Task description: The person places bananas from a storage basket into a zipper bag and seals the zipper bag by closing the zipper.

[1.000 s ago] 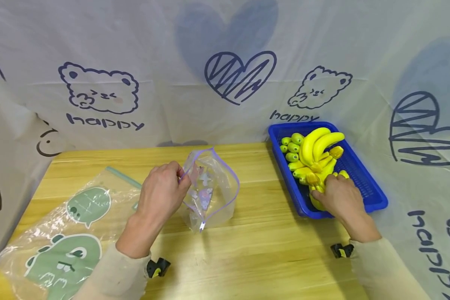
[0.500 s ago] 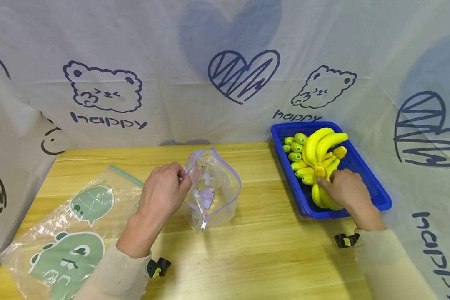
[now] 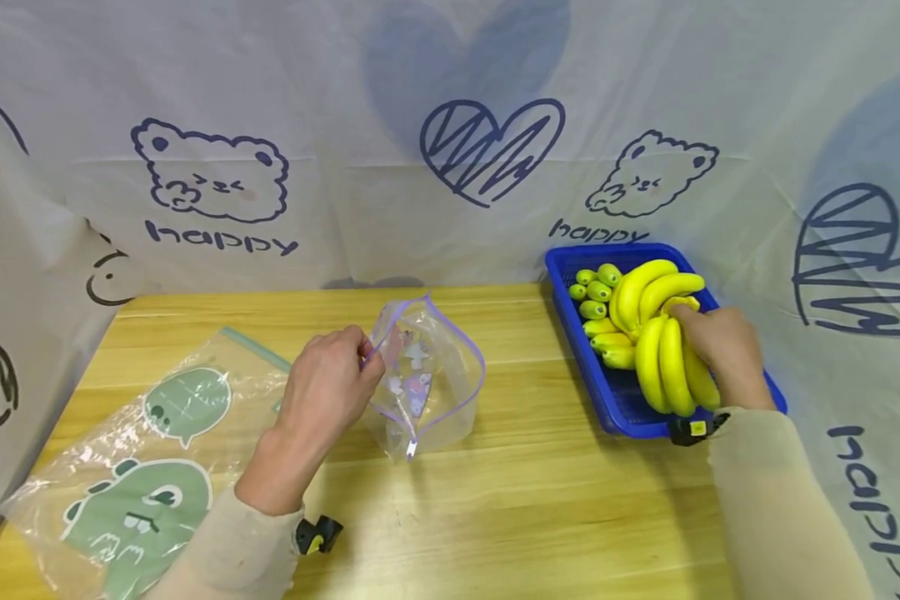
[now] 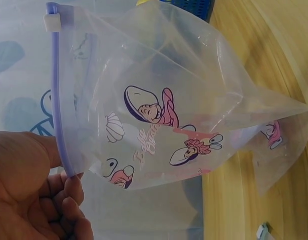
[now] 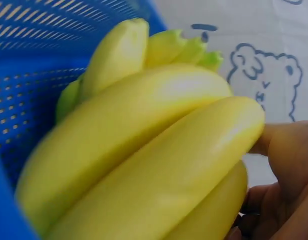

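In the head view my left hand (image 3: 328,379) pinches the purple zip rim of a clear zipper bag (image 3: 453,417) at its left side. The bag stands upright with its mouth spread wide. Thumb and fingers on the rim show again in the left wrist view, where the bag (image 4: 159,110) carries pink cartoon prints and a white slider. My right hand (image 3: 729,354) grips a bunch of yellow bananas (image 3: 671,367) by its stem end, over the blue basket (image 3: 630,428). Those bananas (image 5: 159,170) fill the right wrist view, and the fingers there are partly hidden behind them.
More yellow bananas (image 3: 637,296) and a bunch with green tips (image 3: 598,310) lie in the basket's back left. A flat clear bag with green dinosaur prints (image 3: 142,500) covers the table's left side. A printed white cloth (image 3: 360,200) hangs behind the table.
My right hand has shifted up and toward the back of the basket, and the front banana bunch has turned and risen with it. The left hand still pinches the bag rim.
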Tool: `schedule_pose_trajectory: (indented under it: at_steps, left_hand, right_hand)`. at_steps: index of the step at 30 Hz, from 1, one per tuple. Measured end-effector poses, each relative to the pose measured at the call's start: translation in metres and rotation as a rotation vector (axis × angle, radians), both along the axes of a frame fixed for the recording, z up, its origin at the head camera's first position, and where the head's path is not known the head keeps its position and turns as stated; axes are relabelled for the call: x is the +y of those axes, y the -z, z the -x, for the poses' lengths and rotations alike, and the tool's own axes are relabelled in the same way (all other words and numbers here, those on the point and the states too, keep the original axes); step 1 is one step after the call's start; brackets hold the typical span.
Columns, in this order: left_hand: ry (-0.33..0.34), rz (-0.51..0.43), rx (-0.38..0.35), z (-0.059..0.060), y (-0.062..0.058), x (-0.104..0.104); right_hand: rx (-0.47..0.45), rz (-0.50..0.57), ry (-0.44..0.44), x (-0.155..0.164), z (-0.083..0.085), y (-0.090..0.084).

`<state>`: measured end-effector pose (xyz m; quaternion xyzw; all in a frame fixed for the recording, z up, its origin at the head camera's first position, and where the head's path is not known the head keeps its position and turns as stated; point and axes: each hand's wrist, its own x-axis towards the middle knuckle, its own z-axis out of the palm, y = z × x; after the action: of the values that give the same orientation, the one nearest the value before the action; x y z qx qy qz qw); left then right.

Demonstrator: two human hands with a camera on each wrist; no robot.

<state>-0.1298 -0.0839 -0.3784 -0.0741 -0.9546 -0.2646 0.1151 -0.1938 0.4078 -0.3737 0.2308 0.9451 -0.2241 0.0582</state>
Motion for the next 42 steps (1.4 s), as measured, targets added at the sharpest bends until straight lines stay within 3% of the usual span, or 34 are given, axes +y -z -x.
schedule_pose_trajectory:
  at_steps: [4,11,14,28,34,42]
  left_hand:
    - [0.002,-0.002,-0.005,0.000,0.001,-0.001]
    - [0.009,-0.007,-0.013,0.001,0.002,0.000]
    - [0.011,-0.007,-0.016,0.000,0.002,-0.001]
    - [0.014,0.000,-0.031,0.001,0.002,-0.001]
    - [0.018,-0.004,-0.030,0.000,0.001,-0.002]
    - [0.019,-0.004,-0.041,0.000,0.001,-0.002]
  right_hand:
    - [0.003,-0.017,-0.003,0.002,-0.001,0.008]
    - [0.125,-0.076,-0.085,-0.007,-0.013,0.014]
    - [0.132,-0.085,-0.117,-0.010,-0.021,0.014]
    - [-0.028,-0.161,-0.252,-0.020,-0.055,0.011]
    - [-0.130,-0.201,-0.258,-0.013,-0.066,0.014]
    - [-0.113,-0.245,-0.295,-0.008,-0.066,0.026]
